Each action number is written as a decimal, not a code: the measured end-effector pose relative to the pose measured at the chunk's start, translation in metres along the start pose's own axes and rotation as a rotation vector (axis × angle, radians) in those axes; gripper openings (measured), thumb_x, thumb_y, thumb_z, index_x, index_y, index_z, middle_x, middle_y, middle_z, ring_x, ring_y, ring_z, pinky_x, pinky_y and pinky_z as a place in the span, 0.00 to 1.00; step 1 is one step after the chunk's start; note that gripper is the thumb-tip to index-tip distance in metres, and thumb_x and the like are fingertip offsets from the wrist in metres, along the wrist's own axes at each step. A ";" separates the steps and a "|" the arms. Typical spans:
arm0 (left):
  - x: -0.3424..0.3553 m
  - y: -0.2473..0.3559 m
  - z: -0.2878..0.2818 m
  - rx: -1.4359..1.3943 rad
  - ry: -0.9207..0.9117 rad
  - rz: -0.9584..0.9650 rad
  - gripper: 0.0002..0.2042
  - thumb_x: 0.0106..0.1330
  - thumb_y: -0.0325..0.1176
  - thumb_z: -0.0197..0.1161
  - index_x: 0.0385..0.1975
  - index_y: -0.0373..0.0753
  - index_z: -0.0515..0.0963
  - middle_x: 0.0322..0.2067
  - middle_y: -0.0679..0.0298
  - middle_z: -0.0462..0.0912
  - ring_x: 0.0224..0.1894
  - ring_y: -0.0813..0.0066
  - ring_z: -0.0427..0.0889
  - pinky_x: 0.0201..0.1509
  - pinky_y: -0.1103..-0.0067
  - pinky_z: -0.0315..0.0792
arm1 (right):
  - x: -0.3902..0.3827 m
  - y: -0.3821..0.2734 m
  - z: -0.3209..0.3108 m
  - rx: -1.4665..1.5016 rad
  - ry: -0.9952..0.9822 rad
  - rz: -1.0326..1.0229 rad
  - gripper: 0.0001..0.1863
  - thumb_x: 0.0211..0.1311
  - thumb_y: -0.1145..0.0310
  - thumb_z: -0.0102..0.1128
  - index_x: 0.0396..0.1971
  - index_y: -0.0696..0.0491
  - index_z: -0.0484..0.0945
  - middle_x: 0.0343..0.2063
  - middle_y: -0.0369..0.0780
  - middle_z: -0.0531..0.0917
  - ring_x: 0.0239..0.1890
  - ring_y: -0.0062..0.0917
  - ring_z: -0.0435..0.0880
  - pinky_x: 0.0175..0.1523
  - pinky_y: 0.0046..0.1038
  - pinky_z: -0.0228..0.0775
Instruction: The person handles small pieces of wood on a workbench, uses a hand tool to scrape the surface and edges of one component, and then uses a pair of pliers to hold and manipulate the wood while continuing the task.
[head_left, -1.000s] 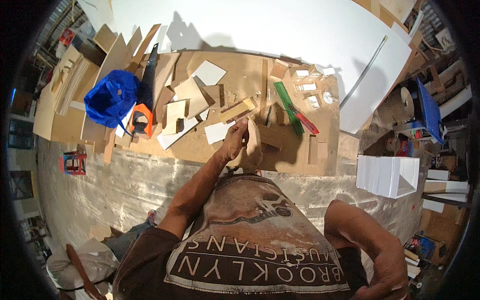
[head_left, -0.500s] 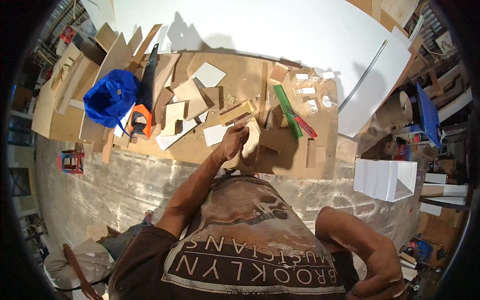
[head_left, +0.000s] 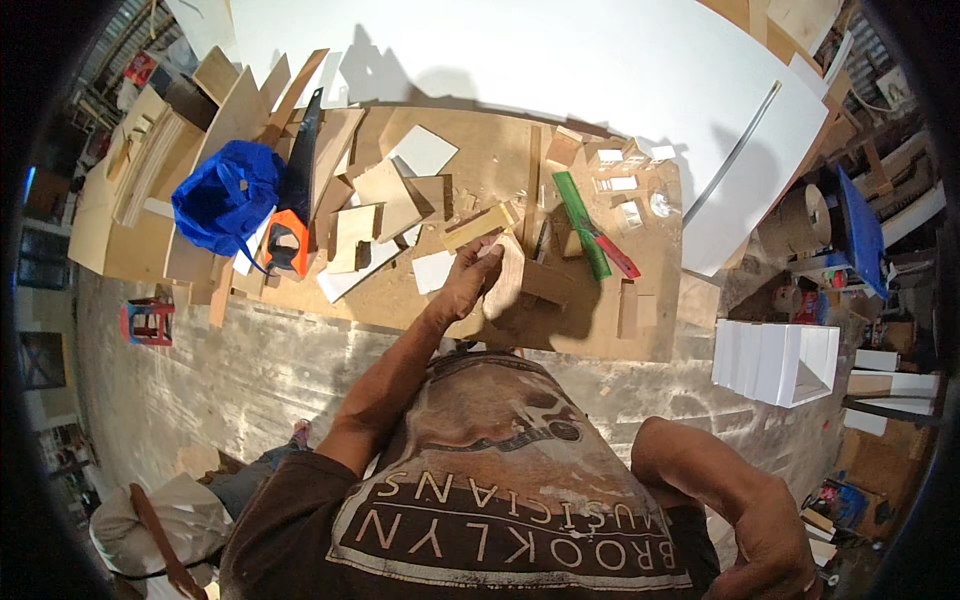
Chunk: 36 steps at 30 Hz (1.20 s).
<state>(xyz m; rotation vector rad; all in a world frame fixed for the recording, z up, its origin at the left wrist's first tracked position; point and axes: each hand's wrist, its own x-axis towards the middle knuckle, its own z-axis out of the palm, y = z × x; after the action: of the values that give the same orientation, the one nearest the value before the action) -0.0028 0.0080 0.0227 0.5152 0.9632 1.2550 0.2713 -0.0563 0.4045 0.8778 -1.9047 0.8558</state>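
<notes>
My left hand (head_left: pixel 470 280) is closed on a small pale wooden piece (head_left: pixel 507 275), its fingers pinching the left edge. The piece is held over the near side of the brown work board, and its top end looks angled. Just beyond my fingertips lies a yellowish wooden strip (head_left: pixel 478 228). To the right of the held piece lies a brown wooden block (head_left: pixel 545 284), in shadow. My right hand (head_left: pixel 765 580) is low at the right, by my side, its fingers mostly cut off by the lower edge.
On the work board (head_left: pixel 440 318) lie wood offcuts (head_left: pixel 385 195), a green tool (head_left: pixel 580 222) with a red part, and several small blocks (head_left: pixel 622 160). A handsaw (head_left: pixel 290 240) and blue bag (head_left: pixel 228 195) are at left. A white box (head_left: pixel 765 360) stands right. Another person (head_left: pixel 165 530) is lower left.
The wooden piece in my left hand has tilted and sits slightly lower, its face less brightly lit. The whole view has shifted a little. My right arm stays by my side.
</notes>
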 end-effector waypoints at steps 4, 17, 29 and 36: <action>0.000 -0.004 -0.005 -0.059 -0.022 0.006 0.08 0.76 0.34 0.58 0.51 0.46 0.74 0.27 0.78 0.71 0.26 0.89 0.66 0.28 0.87 0.63 | -0.004 -0.001 0.004 -0.034 0.016 -0.014 0.09 0.72 0.65 0.56 0.49 0.42 0.75 0.30 0.35 0.86 0.18 0.12 0.72 0.21 0.21 0.60; -0.009 0.004 -0.024 -0.296 0.047 -0.137 0.15 0.68 0.35 0.64 0.52 0.40 0.74 0.42 0.63 0.82 0.45 0.67 0.84 0.49 0.68 0.81 | -0.152 0.017 -0.009 -0.232 1.211 0.934 0.11 0.61 0.74 0.62 0.25 0.49 0.69 0.15 0.30 0.71 0.13 0.15 0.66 0.18 0.20 0.59; -0.040 -0.010 -0.060 -0.018 0.111 -0.208 0.25 0.71 0.39 0.59 0.65 0.41 0.65 0.54 0.61 0.77 0.56 0.66 0.76 0.63 0.68 0.68 | -0.463 0.137 0.024 -1.484 0.202 1.671 0.26 0.63 0.61 0.64 0.60 0.50 0.74 0.51 0.44 0.81 0.52 0.37 0.80 0.54 0.45 0.71; -0.050 0.006 -0.026 0.224 0.058 -0.187 0.27 0.76 0.45 0.57 0.71 0.44 0.63 0.53 0.63 0.79 0.53 0.69 0.78 0.55 0.69 0.74 | -0.478 0.162 0.002 -1.150 -0.095 1.840 0.29 0.65 0.67 0.60 0.66 0.47 0.66 0.58 0.46 0.74 0.62 0.41 0.72 0.64 0.55 0.60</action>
<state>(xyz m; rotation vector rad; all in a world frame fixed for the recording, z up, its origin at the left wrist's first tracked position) -0.0283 -0.0422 0.0303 0.5515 1.1815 1.0045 0.3247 0.1427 -0.0564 -1.7768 -2.3817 0.3217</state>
